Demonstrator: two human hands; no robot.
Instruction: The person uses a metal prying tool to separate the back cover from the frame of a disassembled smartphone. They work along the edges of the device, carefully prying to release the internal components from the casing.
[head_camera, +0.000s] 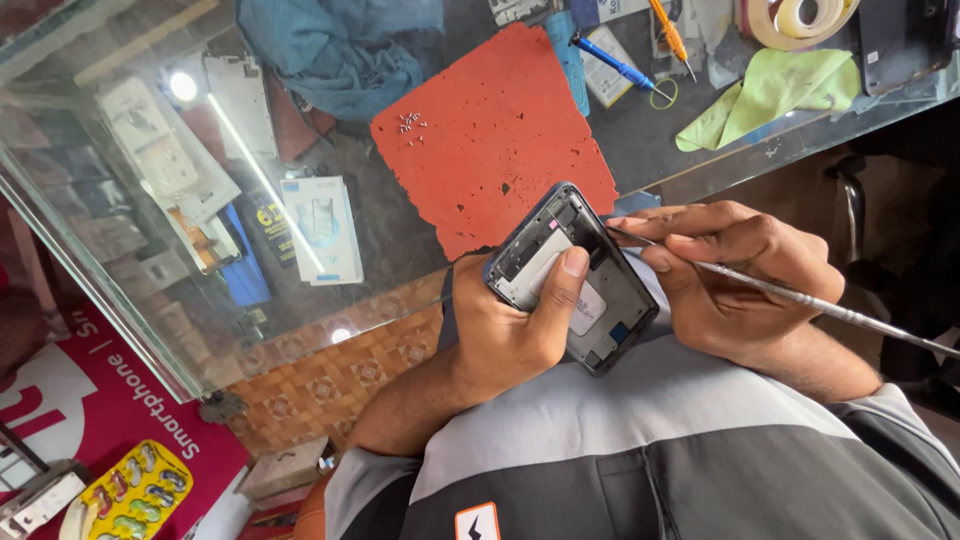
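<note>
Glass counter (120, 230): white boxes (322, 228) beneath; left hand (510, 330) grips phone (572, 275).

The red mat (490, 140) lies mostly bare, with tiny screws (410, 123) at its far left. A blue cloth (335, 50) crowds its far-left side, and screwdrivers (640, 50) and a green cloth (770, 95) crowd its far-right.

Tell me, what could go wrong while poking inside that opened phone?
The thin metal tool in the right hand might slip and scratch parts inside the open phone. The left hand holds the phone in the air off the glass counter, so it could drop. The tiny screws lying loose on the red mat could roll away.
</note>
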